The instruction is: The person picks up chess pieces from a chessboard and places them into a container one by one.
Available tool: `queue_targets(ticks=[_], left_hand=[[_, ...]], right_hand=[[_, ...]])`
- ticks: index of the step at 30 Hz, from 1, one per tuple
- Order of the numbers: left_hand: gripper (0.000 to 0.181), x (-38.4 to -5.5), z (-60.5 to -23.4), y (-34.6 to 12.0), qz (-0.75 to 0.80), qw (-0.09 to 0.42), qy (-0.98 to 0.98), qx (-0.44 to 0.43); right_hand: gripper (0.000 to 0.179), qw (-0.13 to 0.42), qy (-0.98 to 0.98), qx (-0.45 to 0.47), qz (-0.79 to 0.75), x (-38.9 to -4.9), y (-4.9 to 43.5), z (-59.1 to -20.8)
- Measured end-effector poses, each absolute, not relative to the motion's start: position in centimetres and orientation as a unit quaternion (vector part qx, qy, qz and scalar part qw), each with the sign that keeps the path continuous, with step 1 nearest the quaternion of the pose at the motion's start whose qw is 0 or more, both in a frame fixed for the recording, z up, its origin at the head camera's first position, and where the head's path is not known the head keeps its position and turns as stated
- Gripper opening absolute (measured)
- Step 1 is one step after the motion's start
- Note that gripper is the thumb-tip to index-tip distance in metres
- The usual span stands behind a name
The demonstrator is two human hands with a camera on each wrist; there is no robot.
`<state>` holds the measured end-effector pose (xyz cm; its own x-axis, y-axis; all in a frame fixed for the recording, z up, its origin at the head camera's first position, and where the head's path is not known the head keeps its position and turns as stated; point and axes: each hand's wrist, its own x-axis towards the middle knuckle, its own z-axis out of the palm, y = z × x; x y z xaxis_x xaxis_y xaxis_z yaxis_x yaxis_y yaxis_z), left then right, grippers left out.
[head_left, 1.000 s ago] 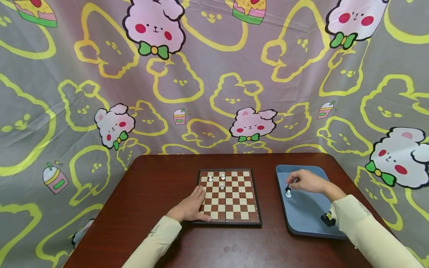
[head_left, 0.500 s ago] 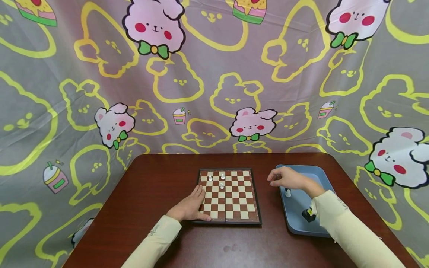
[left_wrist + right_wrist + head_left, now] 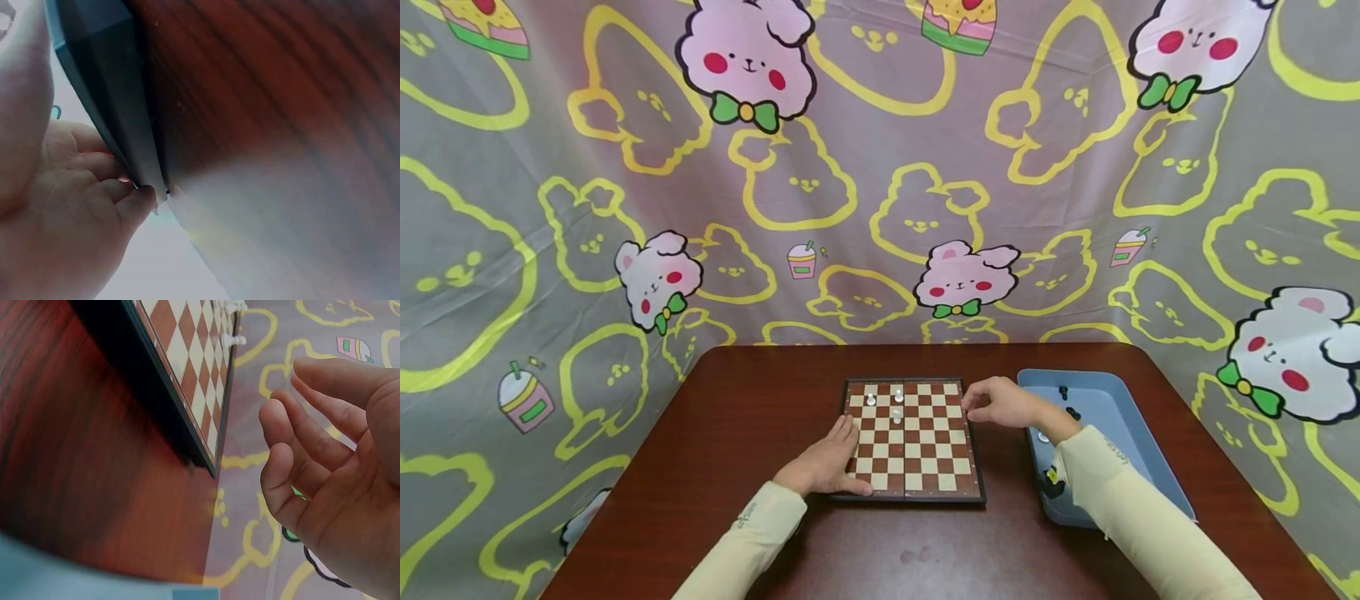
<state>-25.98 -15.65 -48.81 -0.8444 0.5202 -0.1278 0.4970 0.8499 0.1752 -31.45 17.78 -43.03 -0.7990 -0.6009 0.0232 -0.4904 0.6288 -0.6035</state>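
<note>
A brown-and-cream chessboard (image 3: 936, 446) with a dark frame (image 3: 115, 106) lies on the table. Three white chess pieces stand at its far left, among them a pawn (image 3: 897, 417). My left hand (image 3: 829, 462) rests along the board's left edge, thumb spread over the near left corner; the left wrist view shows fingertips at the frame. My right hand (image 3: 1003, 403) hovers at the board's right edge, fingers bent and thumb tip close to the index finger (image 3: 331, 412). No piece shows in it; I cannot tell whether a small one is hidden between the tips.
Right of the board stands a blue tray (image 3: 1138, 446), partly under the right forearm. In it lie black pieces (image 3: 1063, 392) and a white piece (image 3: 1042, 437). A black wrist strap (image 3: 1052, 482) sits at the right cuff. Patterned cloth (image 3: 850, 192) hangs behind the table.
My right hand has moved left, out from over the tray to the board's right edge, uncovering black pieces in the tray. My left hand and the pieces on the board have stayed put.
</note>
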Motion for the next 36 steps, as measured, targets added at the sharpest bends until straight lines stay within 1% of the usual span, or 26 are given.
queue_targets(ticks=[6,17,26,36], left_hand=[[0.12,-26.0,-48.8,-15.7,0.071,0.09,0.958,0.264],[0.118,-25.8,-48.6,-15.6,0.079,0.083,0.956,0.269],[0.117,-25.9,-48.7,-15.8,0.085,0.075,0.955,0.275],[0.119,-26.0,-48.8,-15.8,0.086,0.077,0.956,0.27]], right_hand=[[0.011,0.1,0.895,-0.307,-0.309,-31.2,16.1,-43.2],[0.013,0.107,0.886,-0.321,-0.318,-31.6,13.8,-44.2],[0.012,0.1,0.881,-0.332,-0.322,-31.6,11.6,-44.9],[0.018,0.097,0.877,-0.332,-0.333,-31.7,9.6,-45.8]])
